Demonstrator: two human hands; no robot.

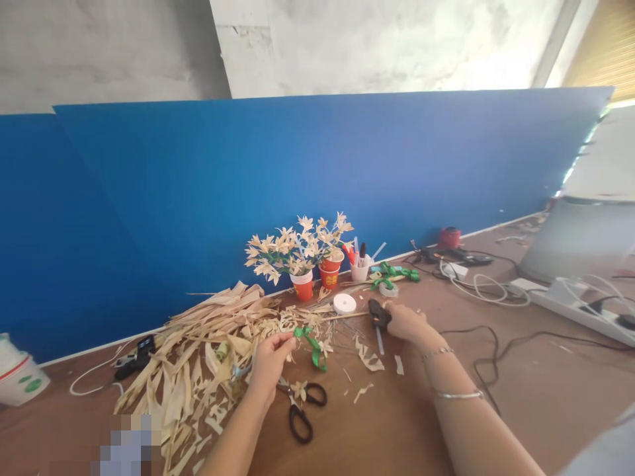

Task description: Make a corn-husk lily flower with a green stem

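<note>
My left hand (272, 363) pinches a curled green ribbon-like strip (315, 350) between thumb and fingertips, above the table's middle. To the right, my right hand (405, 324) is closed on a black hot glue gun (379, 313), with a pale glue stick (380, 341) poking out toward me. Black-handled scissors (300, 423) lie below my left hand, a small cream husk flower (299, 390) resting on them. Another husk flower (325, 347) is near the green strip. Beyond both hands sits a white tape roll (344, 303).
Dried corn husks (198, 357) pile up on the left. Paper cups of husk flowers (301, 287) and a pen cup (359, 270) stand by the blue partition (317, 158). Green bundles (391, 272) lie nearby. Cables and a white power strip (580, 311) occupy the right; a white tub (22, 377) stands far left.
</note>
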